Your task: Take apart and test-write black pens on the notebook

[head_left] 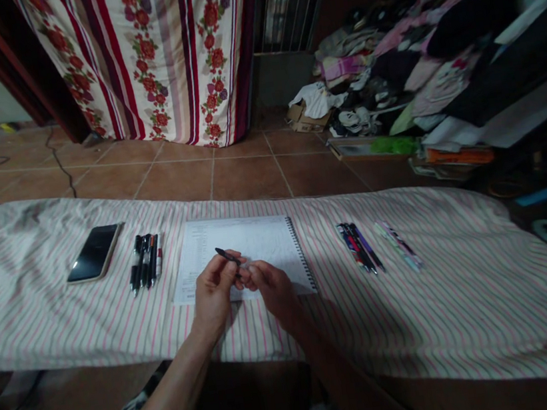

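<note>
My left hand [214, 292] grips a dark pen [228, 256] by its lower part, the pen's other end pointing up and left. My right hand [270, 286] meets it at the fingertips and pinches the same pen's near end, which looks pale or clear. Both hands hover over the lower edge of an open spiral notebook [248, 242] with faint writing, lying on a striped cloth [466, 287].
Left of the notebook lie several dark pens [144, 261] and a black phone [94, 253]. To its right lie more pens [359, 246] and a pale patterned pen [398, 245]. A flowered curtain [158, 59] hangs behind; a clothes pile [435, 56] fills the right.
</note>
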Tool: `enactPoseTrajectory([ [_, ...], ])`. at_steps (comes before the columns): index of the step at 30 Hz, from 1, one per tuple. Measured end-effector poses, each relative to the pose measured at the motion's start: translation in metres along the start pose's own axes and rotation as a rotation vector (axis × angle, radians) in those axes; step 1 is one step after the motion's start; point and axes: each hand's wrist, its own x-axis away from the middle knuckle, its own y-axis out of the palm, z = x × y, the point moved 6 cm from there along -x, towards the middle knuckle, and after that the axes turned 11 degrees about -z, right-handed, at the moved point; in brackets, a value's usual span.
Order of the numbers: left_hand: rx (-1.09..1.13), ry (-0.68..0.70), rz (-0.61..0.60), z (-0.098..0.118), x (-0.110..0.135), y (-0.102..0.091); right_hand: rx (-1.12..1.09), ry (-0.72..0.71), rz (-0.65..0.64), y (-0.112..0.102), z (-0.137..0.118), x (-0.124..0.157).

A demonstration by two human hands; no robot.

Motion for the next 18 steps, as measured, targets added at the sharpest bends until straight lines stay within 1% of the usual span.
enactPoseTrajectory([
  [4,-0.022,0.011,-0.02,0.004,0.002,0.003,0.046,-0.025,0.016,-0.001,0.0,-0.001],
  [7,-0.046,0.014,-0.036,0.006,0.003,0.004,0.128,-0.03,0.026,-0.002,0.002,-0.001],
  [9,-0.071,0.012,-0.044,0.006,0.003,0.005,0.223,-0.067,0.06,-0.005,0.002,0.0],
  [11,-0.104,-0.004,-0.063,0.004,0.003,0.005,0.336,-0.141,0.087,-0.008,-0.002,0.001],
  [14,-0.175,-0.022,-0.098,-0.003,0.0,0.005,0.486,-0.221,0.057,-0.008,-0.007,0.004],
  [18,-0.275,-0.035,-0.11,-0.014,-0.004,0.002,0.619,-0.176,-0.02,-0.007,-0.002,0.006],
])
